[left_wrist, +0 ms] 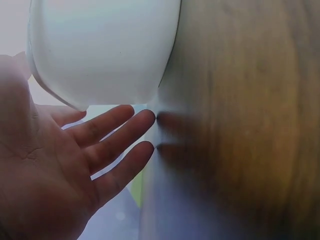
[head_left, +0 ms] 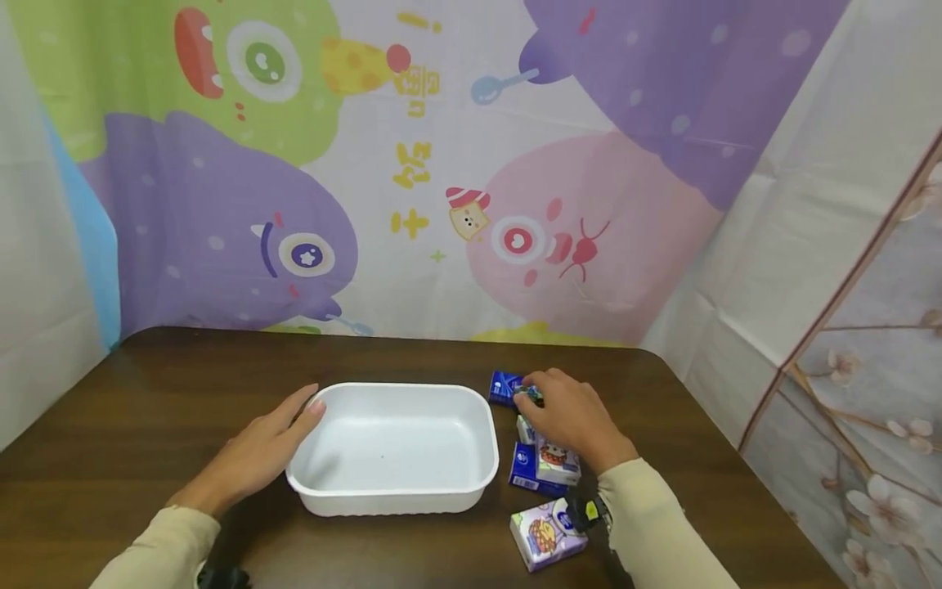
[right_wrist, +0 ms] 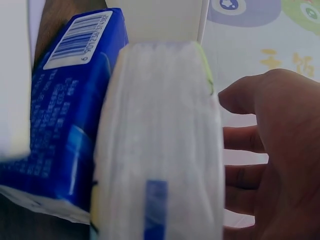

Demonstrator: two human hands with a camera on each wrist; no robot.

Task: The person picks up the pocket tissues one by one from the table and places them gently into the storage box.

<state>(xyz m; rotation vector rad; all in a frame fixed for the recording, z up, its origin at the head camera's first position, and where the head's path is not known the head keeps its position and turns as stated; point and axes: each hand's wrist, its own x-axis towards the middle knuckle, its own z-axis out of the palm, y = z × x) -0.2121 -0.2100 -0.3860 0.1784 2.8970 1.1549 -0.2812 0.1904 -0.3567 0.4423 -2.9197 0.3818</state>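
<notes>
My left hand (head_left: 265, 442) rests at the left end of a white plastic tray (head_left: 390, 503), thumb at the rim. In the left wrist view its fingers (left_wrist: 115, 135) are spread and fairly straight beside the tray's outer wall. My right hand (head_left: 577, 409) reaches over a group of tissue packs right of the tray. Its thumb and forefinger lie about a small green-and-blue patterned pack (head_left: 530, 396), beside a blue tissue pack (head_left: 503, 388). In the right wrist view a white tissue pack (right_wrist: 160, 125) hides the fingertips; whether they grip anything I cannot tell.
Nearer me, a blue tissue pack (head_left: 526, 470) lies partly under a cartoon-print pack (head_left: 557, 462). Another cartoon-print tissue pack (head_left: 545, 536) lies by the right wrist. The dark wooden table (head_left: 397, 552) meets a printed cartoon curtain (head_left: 412, 270) at the back.
</notes>
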